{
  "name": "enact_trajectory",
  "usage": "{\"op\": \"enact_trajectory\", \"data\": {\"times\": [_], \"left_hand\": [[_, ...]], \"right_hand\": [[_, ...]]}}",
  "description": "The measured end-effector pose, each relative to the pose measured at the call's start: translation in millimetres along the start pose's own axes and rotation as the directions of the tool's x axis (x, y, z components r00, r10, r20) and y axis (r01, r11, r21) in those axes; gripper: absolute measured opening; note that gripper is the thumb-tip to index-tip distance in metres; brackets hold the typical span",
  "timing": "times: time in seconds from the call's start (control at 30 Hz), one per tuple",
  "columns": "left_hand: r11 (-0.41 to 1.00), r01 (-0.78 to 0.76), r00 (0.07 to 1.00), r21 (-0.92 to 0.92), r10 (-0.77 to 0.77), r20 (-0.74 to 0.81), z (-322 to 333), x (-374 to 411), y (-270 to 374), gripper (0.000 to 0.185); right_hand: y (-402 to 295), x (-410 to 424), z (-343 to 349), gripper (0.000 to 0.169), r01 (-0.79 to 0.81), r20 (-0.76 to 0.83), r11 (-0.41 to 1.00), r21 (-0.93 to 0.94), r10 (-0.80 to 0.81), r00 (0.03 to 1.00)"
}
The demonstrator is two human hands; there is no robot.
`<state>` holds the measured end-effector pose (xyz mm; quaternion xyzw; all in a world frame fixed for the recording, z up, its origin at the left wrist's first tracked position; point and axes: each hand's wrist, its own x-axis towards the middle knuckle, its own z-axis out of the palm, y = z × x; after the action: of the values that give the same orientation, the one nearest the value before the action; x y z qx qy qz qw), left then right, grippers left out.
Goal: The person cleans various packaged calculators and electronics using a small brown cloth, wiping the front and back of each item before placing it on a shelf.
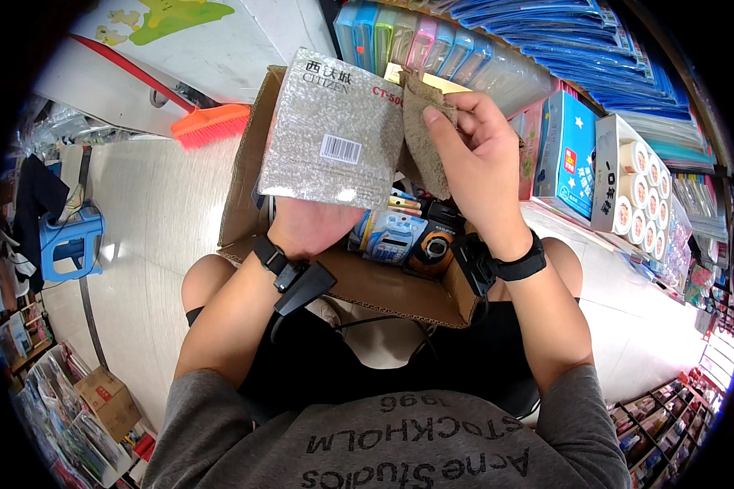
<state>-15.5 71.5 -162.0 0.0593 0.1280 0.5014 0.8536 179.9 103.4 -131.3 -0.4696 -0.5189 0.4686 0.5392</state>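
My left hand [315,226] is under a flat silvery Citizen box [336,131] and holds it up, its fingers hidden behind the box. The box bears printed writing and a barcode. A brown cloth [425,134] is pinched between the thumb and fingers of my right hand [474,143], against the right edge of the box. Below both hands stands an open cardboard carton [404,293]. Inside it lie a blue-and-white packet [391,235], an orange-and-black packaged item [431,247] and several other small packaged goods. Each wrist wears a black strap with a small device.
Plastic file cases [404,40] and blue folders [563,36] fill the shelf ahead. At right are a blue box [566,153] and a tray of white cups [642,189]. An orange broom [211,122] and a blue stool [73,241] are at left. A cable hangs near my knees.
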Motion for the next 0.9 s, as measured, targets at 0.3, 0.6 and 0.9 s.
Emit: {"op": "enact_trajectory", "data": {"times": [0.3,0.6,0.9], "left_hand": [[0.998,-0.064,0.998,0.025,0.064,-0.003,5,1,1,0.073],[0.986,-0.121,0.990,0.112,0.128,-0.059,6,1,2,0.075],[0.944,-0.170,0.962,0.283,0.221,-0.163,-6,6,15,0.079]], "right_hand": [[-9,-14,8,0.018,-0.027,0.103,1.000,-0.006,0.027,0.994],[-16,-22,11,0.018,-0.019,0.165,0.994,-0.112,0.038,0.986],[-10,-22,10,0.018,-0.082,0.415,0.995,-0.054,0.097,0.905]]}}
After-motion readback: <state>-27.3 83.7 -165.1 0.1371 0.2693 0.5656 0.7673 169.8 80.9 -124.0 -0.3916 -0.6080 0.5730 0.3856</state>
